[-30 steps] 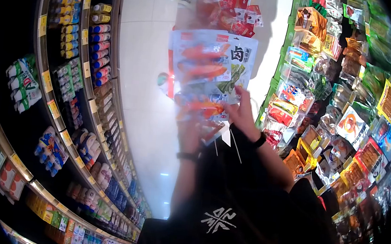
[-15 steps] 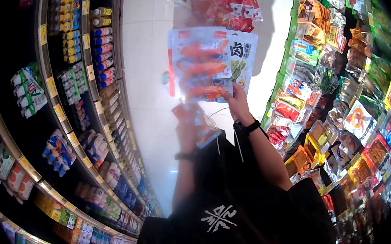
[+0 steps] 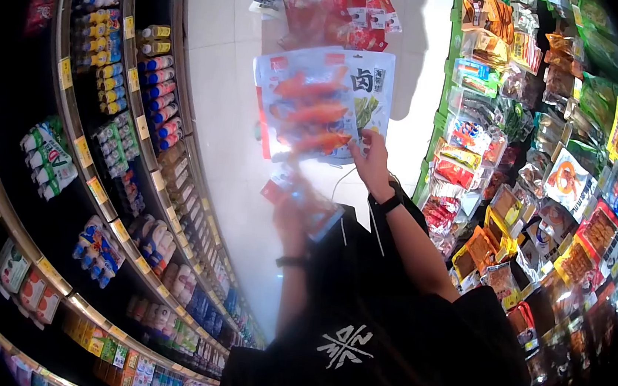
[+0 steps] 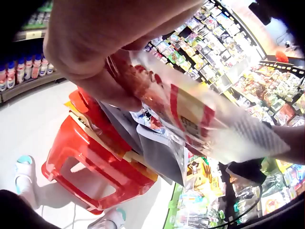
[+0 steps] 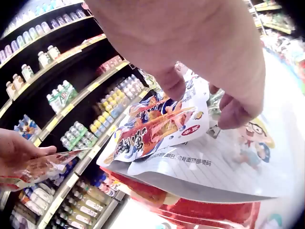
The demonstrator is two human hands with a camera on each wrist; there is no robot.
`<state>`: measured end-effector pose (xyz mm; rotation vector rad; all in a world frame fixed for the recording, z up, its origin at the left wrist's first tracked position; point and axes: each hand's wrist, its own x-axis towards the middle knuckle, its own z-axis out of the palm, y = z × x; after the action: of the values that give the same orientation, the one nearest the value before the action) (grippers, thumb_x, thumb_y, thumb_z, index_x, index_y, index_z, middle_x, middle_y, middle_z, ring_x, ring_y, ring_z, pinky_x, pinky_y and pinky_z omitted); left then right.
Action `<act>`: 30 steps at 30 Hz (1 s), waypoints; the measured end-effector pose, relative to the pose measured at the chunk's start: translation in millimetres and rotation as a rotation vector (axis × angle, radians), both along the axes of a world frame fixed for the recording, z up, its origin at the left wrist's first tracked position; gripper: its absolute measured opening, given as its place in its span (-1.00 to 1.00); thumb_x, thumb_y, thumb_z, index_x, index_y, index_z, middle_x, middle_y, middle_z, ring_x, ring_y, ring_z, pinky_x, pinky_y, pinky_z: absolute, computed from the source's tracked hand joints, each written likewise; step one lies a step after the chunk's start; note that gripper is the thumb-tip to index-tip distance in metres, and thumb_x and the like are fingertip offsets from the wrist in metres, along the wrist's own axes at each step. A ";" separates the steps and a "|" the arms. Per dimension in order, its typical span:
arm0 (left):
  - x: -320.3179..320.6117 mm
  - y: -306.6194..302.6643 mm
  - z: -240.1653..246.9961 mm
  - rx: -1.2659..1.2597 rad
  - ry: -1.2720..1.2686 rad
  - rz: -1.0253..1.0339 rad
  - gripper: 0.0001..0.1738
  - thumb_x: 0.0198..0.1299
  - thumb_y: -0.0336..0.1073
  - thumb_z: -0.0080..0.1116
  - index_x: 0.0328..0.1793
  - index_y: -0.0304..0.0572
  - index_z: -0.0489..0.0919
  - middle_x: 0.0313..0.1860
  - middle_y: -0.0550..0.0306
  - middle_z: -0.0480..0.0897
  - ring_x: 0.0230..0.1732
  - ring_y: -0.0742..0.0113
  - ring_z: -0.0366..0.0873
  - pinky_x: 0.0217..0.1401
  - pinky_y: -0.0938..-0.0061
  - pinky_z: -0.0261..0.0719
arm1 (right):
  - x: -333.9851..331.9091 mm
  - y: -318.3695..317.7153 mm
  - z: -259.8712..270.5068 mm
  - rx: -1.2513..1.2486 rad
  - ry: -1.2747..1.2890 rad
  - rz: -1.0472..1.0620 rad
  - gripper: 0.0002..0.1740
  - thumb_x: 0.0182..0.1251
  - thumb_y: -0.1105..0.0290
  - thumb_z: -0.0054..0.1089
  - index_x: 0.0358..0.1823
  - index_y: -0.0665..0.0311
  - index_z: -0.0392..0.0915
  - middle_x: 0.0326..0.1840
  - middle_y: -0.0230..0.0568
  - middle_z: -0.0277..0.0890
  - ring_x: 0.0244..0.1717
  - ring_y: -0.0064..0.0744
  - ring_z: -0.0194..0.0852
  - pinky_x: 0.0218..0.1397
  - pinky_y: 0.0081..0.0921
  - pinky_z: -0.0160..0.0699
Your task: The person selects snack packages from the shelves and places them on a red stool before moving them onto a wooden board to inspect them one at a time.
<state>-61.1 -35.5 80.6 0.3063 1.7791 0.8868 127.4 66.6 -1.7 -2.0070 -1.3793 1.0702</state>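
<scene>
Orange and white big packets (image 3: 321,101) sit a bit higher and more to the left than they did a moment ago. The small packet (image 3: 301,192) was tucked against the bottom of the bunch before. Now it has come away and hangs just under them, a little blurry. The right hand (image 3: 372,166) is up in front of the person, and its fingers and thumb pinch the lower corner of the big packets, so the bunch stands up like a fan. The right wrist view shows the same hold, with the thumb on top of the front packet (image 5: 157,126). The left hand (image 3: 291,221) is lower and closer to the body, and its fingers are curled round the small packet, which is red and see-through in the left wrist view (image 4: 190,114). Both arms wear a dark band at the wrist. Under the hands a red basket (image 4: 90,157) stands on the shiny white floor (image 3: 216,72), and it has more snack bags in it. Dark shelves (image 3: 68,140) full of bottles (image 3: 156,81) curve along one side. A rack (image 3: 552,142) packed with bright snack bags fills the other side.
</scene>
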 end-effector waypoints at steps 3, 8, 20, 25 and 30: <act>8.2 21.9 23.7 -0.067 -0.152 0.239 -0.49 0.41 -0.33 -0.05 0.46 -0.11 0.18 0.27 0.04 0.41 0.15 0.31 0.43 0.11 0.46 0.46 | 2.4 3.0 13.3 -0.031 0.087 0.052 -0.53 0.21 0.33 0.32 0.08 0.35 0.39 -0.08 -0.13 0.50 -0.16 -0.33 0.50 -0.11 -0.43 0.53; 16.2 46.2 48.9 -0.013 -0.316 0.400 -0.38 0.43 -0.35 -0.10 0.55 -0.09 0.01 0.34 0.00 0.35 0.24 0.23 0.39 0.16 0.28 0.48 | -2.1 -22.0 59.9 -0.412 0.438 0.223 -0.49 0.22 0.29 0.33 0.12 0.37 0.38 -0.10 -0.12 0.53 -0.16 -0.38 0.54 -0.11 -0.49 0.54; -15.2 40.8 -24.2 0.128 -0.083 0.196 -0.68 0.33 -0.35 0.10 0.16 -0.20 0.38 -0.13 0.15 0.58 -0.13 0.41 0.56 -0.14 0.46 0.56 | 23.3 43.3 67.2 -0.452 0.950 0.181 -0.65 0.35 0.49 0.12 0.14 0.39 0.43 -0.19 -0.23 0.62 -0.27 -0.55 0.57 -0.29 -0.59 0.54; -32.1 97.1 -51.8 0.197 0.121 -0.078 -0.68 0.29 -0.37 0.15 0.13 -0.23 0.39 -0.16 0.15 0.58 -0.15 0.47 0.54 -0.17 0.58 0.51 | 16.2 86.2 15.7 -0.191 0.523 0.137 -0.56 0.28 0.46 0.21 0.17 0.40 0.36 -0.31 -0.27 0.56 -0.38 -0.58 0.52 -0.36 -0.59 0.53; -36.3 128.3 -100.5 0.292 0.268 -0.104 -0.66 0.26 -0.40 0.17 0.12 -0.27 0.41 -0.17 0.12 0.59 -0.22 0.47 0.54 -0.21 0.59 0.52 | -2.5 122.8 2.1 0.011 0.187 0.166 -0.41 0.15 0.37 0.28 0.20 0.43 0.33 -0.28 -0.14 0.53 -0.31 -0.42 0.54 -0.25 -0.50 0.57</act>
<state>-97.4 92.8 -19.9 0.7285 1.8552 1.0703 124.9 189.4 0.4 -1.7587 -1.4673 1.2843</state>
